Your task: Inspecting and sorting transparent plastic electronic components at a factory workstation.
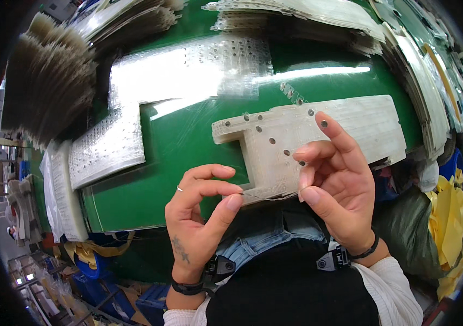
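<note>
A thin clear strip [269,198], seen nearly edge-on, stretches between my two hands in front of a stack of translucent plastic sheets [362,125]. My left hand [201,204] pinches one end between thumb and index finger, at a small dark spot. At the other end, the thumb and bent fingers of my right hand [337,182] close on the strip. My right index finger is raised, with a small dark round dot [324,124] on its tip. Several similar dots lie scattered over the stack. A clear strip bearing dark dots [291,93] lies just beyond it.
Perforated clear sheets [106,138] lie on the green tabletop [188,136] at left. Tall sheet stacks line the far left [49,81], the back [296,16] and the right [416,87]. Below the right edge are a dark bag [410,233] and yellow material [448,212].
</note>
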### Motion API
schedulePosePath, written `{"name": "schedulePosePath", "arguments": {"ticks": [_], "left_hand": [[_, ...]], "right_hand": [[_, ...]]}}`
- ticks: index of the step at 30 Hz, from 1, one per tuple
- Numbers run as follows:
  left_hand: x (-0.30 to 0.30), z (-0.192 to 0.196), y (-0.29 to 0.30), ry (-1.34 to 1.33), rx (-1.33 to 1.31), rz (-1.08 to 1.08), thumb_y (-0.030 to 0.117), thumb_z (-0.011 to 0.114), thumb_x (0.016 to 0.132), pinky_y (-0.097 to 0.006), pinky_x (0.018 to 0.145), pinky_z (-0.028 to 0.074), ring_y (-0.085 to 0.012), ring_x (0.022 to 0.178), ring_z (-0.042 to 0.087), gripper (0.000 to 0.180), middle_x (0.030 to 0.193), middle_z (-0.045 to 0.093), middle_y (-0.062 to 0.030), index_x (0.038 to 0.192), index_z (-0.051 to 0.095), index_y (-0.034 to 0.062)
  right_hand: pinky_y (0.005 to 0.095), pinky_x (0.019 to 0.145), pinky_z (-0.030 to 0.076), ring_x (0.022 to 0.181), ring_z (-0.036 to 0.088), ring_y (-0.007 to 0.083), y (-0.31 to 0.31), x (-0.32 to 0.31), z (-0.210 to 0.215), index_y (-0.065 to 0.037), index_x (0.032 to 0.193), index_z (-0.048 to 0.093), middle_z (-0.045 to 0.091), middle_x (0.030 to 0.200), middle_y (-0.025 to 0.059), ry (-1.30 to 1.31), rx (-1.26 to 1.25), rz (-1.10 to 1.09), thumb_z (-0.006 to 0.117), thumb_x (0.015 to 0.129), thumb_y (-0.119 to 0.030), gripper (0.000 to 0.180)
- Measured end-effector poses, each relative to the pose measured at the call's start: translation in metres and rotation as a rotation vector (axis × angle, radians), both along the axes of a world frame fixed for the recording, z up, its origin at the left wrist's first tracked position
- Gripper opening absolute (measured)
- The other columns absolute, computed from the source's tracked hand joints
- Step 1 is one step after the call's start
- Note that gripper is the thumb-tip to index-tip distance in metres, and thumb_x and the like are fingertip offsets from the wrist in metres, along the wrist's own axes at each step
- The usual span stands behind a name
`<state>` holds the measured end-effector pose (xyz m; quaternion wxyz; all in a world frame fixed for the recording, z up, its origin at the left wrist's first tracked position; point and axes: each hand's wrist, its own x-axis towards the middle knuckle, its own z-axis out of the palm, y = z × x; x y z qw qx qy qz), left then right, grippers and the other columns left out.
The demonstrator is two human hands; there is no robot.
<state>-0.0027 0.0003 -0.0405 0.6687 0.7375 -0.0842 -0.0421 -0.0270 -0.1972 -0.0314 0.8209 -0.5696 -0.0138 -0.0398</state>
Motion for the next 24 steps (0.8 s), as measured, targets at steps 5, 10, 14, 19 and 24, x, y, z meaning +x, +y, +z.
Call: {"name": "schedulePosePath", "arguments": {"ticks": [5, 10, 14, 19, 24], "left_hand": [[0.001, 0.003, -0.002, -0.043, -0.056, -0.017, 0.000, 0.065, 0.074, -0.033, 0.093, 0.038, -0.0209, 0.102, 0.055, 0.009, 0.105, 0.061, -0.0131, 0.082, 0.062, 0.0018], [0.001, 0.007, -0.005, -0.054, -0.076, -0.013, 0.004, 0.064, 0.073, -0.037, 0.094, 0.038, -0.0243, 0.102, 0.055, 0.009, 0.104, 0.061, -0.0136, 0.080, 0.059, 0.0024], [0.002, 0.010, -0.006, -0.131, -0.009, -0.008, 0.008, 0.066, 0.073, -0.037, 0.092, 0.039, -0.0263, 0.102, 0.054, 0.011, 0.102, 0.061, -0.0141, 0.080, 0.060, 0.0029], [0.001, 0.012, -0.008, -0.155, 0.023, 0.032, 0.009, 0.066, 0.073, -0.037, 0.090, 0.040, -0.0263, 0.102, 0.054, 0.011, 0.101, 0.062, -0.0144, 0.079, 0.060, 0.0032], [0.002, 0.012, -0.008, -0.145, 0.057, 0.051, 0.010, 0.065, 0.074, -0.037, 0.091, 0.040, -0.0262, 0.103, 0.053, 0.011, 0.102, 0.061, -0.0142, 0.081, 0.059, 0.0031]], "right_hand": [[0.0234, 0.083, 0.043, 0.089, 0.052, 0.0083, -0.005, 0.004, -0.008, 0.000, 0.143, 0.024, 0.054, 0.118, 0.0127, -0.134, -0.109, 0.037, 0.057, 0.083, 0.006, 0.069], [0.0232, 0.082, 0.044, 0.088, 0.053, 0.0085, -0.001, 0.007, -0.012, 0.000, 0.142, 0.027, 0.055, 0.115, 0.0119, -0.176, -0.156, -0.019, 0.062, 0.081, 0.005, 0.070], [0.0228, 0.079, 0.045, 0.085, 0.054, 0.0085, 0.001, 0.010, -0.015, 0.001, 0.139, 0.032, 0.059, 0.106, 0.0105, -0.210, -0.235, -0.085, 0.065, 0.082, 0.003, 0.066], [0.0208, 0.077, 0.044, 0.083, 0.053, 0.0074, 0.006, 0.011, -0.015, 0.002, 0.139, 0.033, 0.058, 0.097, 0.0065, -0.173, -0.091, -0.082, 0.065, 0.082, 0.000, 0.065], [0.0200, 0.076, 0.043, 0.082, 0.052, 0.0069, 0.006, 0.011, -0.009, 0.001, 0.142, 0.028, 0.057, 0.096, 0.0046, -0.043, 0.011, -0.080, 0.067, 0.082, -0.005, 0.072]]}}
